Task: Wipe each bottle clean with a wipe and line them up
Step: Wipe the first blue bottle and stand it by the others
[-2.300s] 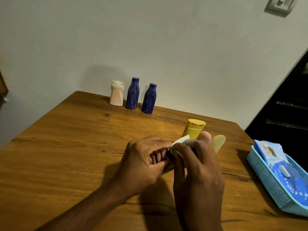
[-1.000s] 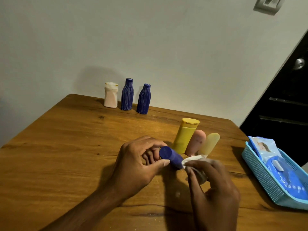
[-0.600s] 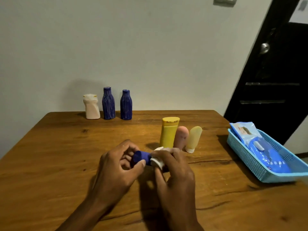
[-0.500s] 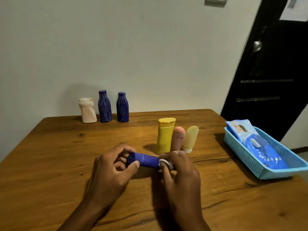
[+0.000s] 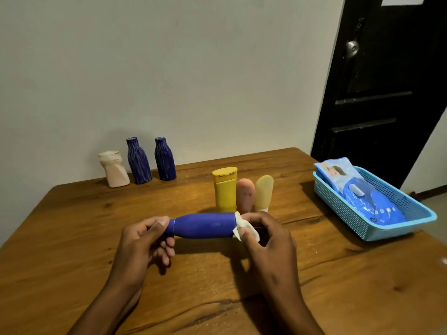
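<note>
Blue bottle (image 5: 202,225) is held sideways above table (image 5: 72,238): neck end gripped by left hand (image 5: 142,240), base end rubbed w/ white wipe (image 5: 244,228) pinched in right hand (image 5: 268,240). Behind, 3 tubes (image 5: 242,195) are stood upright; further back, 3 bottles (image 5: 139,163) are lined by wall.

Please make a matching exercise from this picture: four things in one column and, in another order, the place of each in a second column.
1. blue bottle
2. wipe pack
3. cream bottle
4. yellow bottle

a. in the blue basket
b. far left by the wall
c. held sideways by both hands
d. upright mid-table, beside the pink bottle

Pairs: 1-c, 2-a, 3-b, 4-d
</note>
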